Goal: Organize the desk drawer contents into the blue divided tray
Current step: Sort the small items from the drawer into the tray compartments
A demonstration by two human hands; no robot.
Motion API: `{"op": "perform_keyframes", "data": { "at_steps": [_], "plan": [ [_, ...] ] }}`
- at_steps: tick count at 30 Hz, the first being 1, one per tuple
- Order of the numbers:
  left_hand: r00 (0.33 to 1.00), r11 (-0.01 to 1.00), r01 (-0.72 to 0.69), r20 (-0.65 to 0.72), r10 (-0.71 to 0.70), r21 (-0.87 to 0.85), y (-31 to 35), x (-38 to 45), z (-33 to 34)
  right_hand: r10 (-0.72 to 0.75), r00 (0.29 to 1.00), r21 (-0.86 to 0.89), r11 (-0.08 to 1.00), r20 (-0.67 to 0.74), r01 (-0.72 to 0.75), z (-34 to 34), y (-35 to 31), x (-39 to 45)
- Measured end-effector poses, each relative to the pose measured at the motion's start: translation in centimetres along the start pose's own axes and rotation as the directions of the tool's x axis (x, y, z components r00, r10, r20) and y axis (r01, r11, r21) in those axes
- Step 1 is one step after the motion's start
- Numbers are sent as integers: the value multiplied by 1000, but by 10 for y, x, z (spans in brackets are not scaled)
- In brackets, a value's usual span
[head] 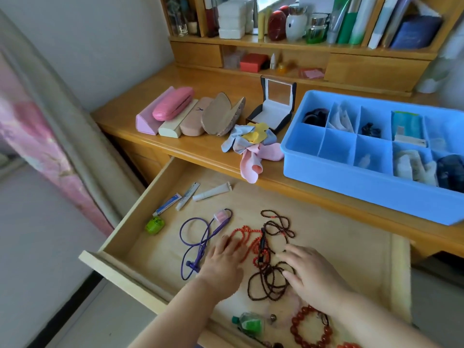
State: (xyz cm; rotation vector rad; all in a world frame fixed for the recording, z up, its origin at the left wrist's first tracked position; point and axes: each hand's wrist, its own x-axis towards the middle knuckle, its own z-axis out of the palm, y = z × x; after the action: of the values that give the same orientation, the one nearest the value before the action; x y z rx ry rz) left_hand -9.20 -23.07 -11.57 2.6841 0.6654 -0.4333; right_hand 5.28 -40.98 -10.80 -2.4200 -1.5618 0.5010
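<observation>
The open wooden drawer [140,229] holds a tangle of bead strings. My left hand [223,262] lies flat, fingers straight, on the red bead necklace [244,234]. My right hand [311,275] rests with relaxed fingers on the dark brown bead strings [270,282]; more dark beads [278,223] loop further back. A purple cord [198,237] lies left of my left hand. The blue divided tray [351,187] stands on the desk top at the right, with several compartments partly filled.
In the drawer: three small tubes [190,197], a green round item [155,225], a green bottle [251,322], a red bead bracelet [310,330]. On the desk: glasses cases [175,114], cloths [251,144], an open jewellery box [273,106]. Shelves stand behind.
</observation>
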Motion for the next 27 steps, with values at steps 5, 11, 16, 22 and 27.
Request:
{"op": "perform_keyframes", "data": {
  "at_steps": [5,11,16,22,27],
  "plan": [
    [983,982,-161,69,168,-94,0,1,-9,26,999,-34,999,19,-25,3,-6,42],
    [918,980,16,-386,-93,-197,-61,56,-64,61,990,-92,995,125,-49,24,-9,58],
    [897,952,305,-325,-299,-34,-107,120,-73,-27,989,-111,993,144,44,22,-17,50],
    [898,973,225,-398,-189,47,-88,112,-59,17,1000,71,997,10,-18,9,-17,51],
    [928,857,-279,-351,125,-433,-37,41,-64,394,919,872,455,-12,-183,-22,-42,56]
  ]
}}
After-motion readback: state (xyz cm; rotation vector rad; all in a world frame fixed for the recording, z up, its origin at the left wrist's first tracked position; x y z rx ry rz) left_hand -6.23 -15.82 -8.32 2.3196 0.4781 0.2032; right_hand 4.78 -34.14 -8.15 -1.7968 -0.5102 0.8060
